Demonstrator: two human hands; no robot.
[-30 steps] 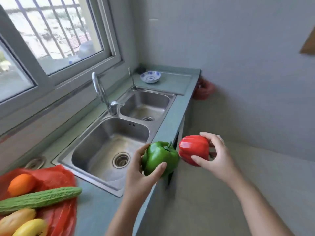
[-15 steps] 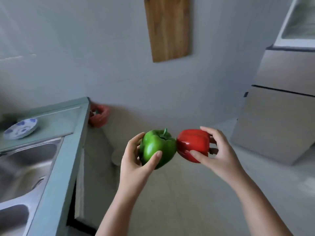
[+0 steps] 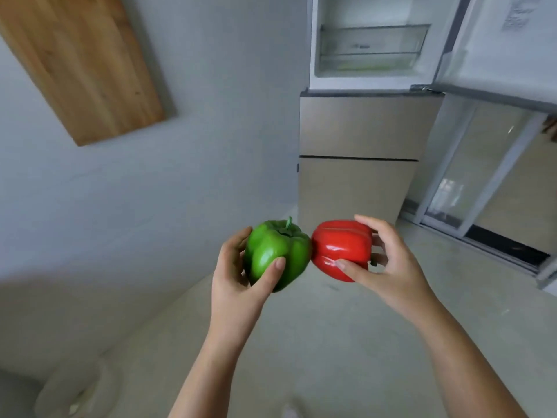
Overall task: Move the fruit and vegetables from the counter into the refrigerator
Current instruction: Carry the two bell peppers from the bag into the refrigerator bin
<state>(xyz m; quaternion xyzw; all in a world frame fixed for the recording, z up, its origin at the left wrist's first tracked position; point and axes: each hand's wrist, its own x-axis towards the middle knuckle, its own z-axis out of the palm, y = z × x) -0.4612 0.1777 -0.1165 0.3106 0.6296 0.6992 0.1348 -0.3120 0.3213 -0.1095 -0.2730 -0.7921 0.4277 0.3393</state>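
Observation:
My left hand (image 3: pixel 238 273) grips a green bell pepper (image 3: pixel 275 251), stem up, with the thumb across its front. My right hand (image 3: pixel 382 263) holds a red bell pepper (image 3: pixel 340 248) between thumb and fingers. The two peppers touch side by side at chest height. Straight ahead stands the refrigerator (image 3: pixel 361 131). Its top compartment is open and shows a clear drawer (image 3: pixel 372 46); its two lower beige doors are closed. The counter is out of view.
The open fridge door (image 3: pixel 506 46) swings out at the upper right. A wooden board (image 3: pixel 81 64) hangs on the grey wall at left. A glass sliding door (image 3: pixel 482 176) is right of the fridge. A pale bin (image 3: pixel 75 390) sits at the lower left on the floor.
The view has turned right, away from the sink and counter, onto the refrigerator, which now shows its open top compartment. Both hands still hold their peppers the same way.

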